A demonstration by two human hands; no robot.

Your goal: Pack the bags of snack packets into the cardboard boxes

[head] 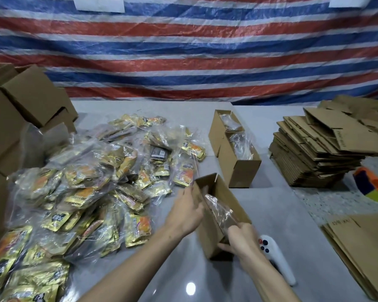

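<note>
An open cardboard box [228, 199] stands on the grey table in front of me, with a clear bag of snack packets [218, 211] sticking up out of its opening. My left hand [189, 209] holds the box's left wall, fingers curled over its rim. My right hand [241, 241] grips the box's near end at the bag's lower edge. A big heap of clear bags with gold and orange snack packets [92, 188] covers the table to the left. Farther back stand two open boxes [238, 164] with bags inside them.
Assembled boxes [29, 99] are stacked at the far left. Flattened cartons [318, 149] are piled at the right, more flat ones [366, 251] at the near right. A white handheld device [275, 258] lies by my right wrist. A colourful object [373, 186] sits right. A striped tarp hangs behind.
</note>
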